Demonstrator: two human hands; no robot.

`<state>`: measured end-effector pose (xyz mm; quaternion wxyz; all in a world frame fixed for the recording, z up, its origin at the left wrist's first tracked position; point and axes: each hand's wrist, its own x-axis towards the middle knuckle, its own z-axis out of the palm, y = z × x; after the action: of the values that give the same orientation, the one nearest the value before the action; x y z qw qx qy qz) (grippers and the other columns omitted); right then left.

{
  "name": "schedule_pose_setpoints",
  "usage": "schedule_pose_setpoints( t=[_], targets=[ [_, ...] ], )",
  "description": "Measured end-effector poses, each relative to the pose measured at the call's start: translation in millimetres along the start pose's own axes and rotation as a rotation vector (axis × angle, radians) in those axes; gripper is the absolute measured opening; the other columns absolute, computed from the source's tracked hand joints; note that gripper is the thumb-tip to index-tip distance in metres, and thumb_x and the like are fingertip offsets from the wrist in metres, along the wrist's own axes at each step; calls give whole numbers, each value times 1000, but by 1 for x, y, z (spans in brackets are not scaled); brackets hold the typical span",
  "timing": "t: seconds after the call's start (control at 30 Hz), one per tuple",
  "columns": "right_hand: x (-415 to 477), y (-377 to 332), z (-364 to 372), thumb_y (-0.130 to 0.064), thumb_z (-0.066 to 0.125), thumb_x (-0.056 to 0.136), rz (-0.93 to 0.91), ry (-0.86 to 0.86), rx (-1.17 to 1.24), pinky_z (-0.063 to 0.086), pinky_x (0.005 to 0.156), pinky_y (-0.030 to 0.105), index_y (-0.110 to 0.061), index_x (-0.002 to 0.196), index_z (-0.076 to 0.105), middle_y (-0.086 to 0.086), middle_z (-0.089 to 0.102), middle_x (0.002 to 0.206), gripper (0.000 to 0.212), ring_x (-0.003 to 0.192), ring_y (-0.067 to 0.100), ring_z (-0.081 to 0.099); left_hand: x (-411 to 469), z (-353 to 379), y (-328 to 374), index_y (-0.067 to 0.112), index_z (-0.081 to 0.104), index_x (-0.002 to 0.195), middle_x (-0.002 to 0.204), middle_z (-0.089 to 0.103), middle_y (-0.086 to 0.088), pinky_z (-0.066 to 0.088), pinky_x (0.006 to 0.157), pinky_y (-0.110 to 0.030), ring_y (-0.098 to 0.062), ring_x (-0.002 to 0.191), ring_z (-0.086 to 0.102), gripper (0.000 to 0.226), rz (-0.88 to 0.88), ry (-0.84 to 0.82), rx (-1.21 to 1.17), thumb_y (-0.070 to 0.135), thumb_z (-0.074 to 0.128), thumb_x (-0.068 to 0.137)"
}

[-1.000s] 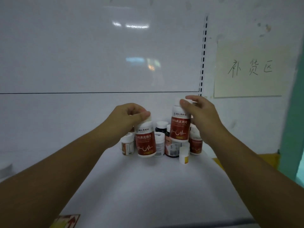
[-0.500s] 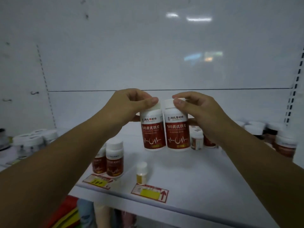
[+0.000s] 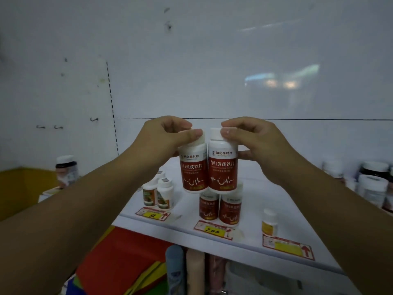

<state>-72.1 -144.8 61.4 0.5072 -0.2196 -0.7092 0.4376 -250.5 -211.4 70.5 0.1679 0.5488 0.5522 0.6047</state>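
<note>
Over the front edge of the white shelf (image 3: 282, 211), the left hand (image 3: 161, 138) and right hand (image 3: 257, 142) each hold a bottle up in the air, fingers (image 3: 191, 134) pinching the white caps. The left red-label bottle (image 3: 194, 173) and right red-label bottle (image 3: 222, 171) sit just beside each other, right above a matching pair (image 3: 209, 207) standing by a price tag (image 3: 212, 231).

Two held bottles (image 3: 194, 171) (image 3: 222, 167), three price tags (image 3: 153, 214) (image 3: 213, 229) (image 3: 288, 248)

- Two standing red-labelled bottles (image 3: 209, 206) block the shelf (image 3: 253, 201) front, right under our held bottles (image 3: 222, 169).
- We see bare shelf behind them.
- Gaps open leftward to the white bottles (image 3: 158, 195) and rightward to a small yellow-labelled bottle (image 3: 269, 222).
</note>
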Motion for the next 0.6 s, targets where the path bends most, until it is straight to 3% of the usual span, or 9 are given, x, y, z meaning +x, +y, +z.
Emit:
schedule_pose_setpoints(
  t=[0.3,0.43,0.6],
  targets=[
    [33,-13,6,-12,64,83,-1,190,-91,56,58,20,-10,96,65,-3,64,93,14,80,7,63,48,-6,-13,14,67,94,101,69,-5,56,86,-40,-21,96,66,22,45,-23,-146,24,73,76],
    [55,10,-8,-10,64,82,-2,268,-104,57,70,27,-10,95,62,-2,61,92,14,82,9,61,78,17,-33,17,67,89,102,68,-6,55,87,-42,-24,99,65,18,67,-15,-184,21,76,74],
    [85,54,-35,-8,65,81,116,253,-110,56,71,29,-8,103,61,1,61,95,21,83,11,61,115,50,-67,16,64,86,100,67,-9,55,81,-38,-26,98,65,16,-18,-155,-155,13,76,75]
  ],
)
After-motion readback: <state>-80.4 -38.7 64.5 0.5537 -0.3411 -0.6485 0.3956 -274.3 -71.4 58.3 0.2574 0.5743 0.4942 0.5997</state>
